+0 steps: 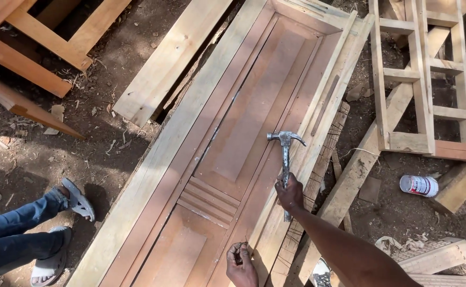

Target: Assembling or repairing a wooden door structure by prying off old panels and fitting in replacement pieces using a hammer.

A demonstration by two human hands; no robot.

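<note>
My right hand (289, 192) is clamped on a claw hammer (285, 154) raised above the panelled wooden door (254, 106), my left hand (241, 263) pinches something small against its inner edge, another person's sandalled feet (65, 234) standing on dirt at left.

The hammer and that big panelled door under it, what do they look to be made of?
The hammer, held in the right hand, looks all metal: grey, shiny head and shaft. The door looks like wood: pale grainy outer frame, smooth reddish-brown panels, apparently unpainted, though a stain cannot be ruled out.
</note>
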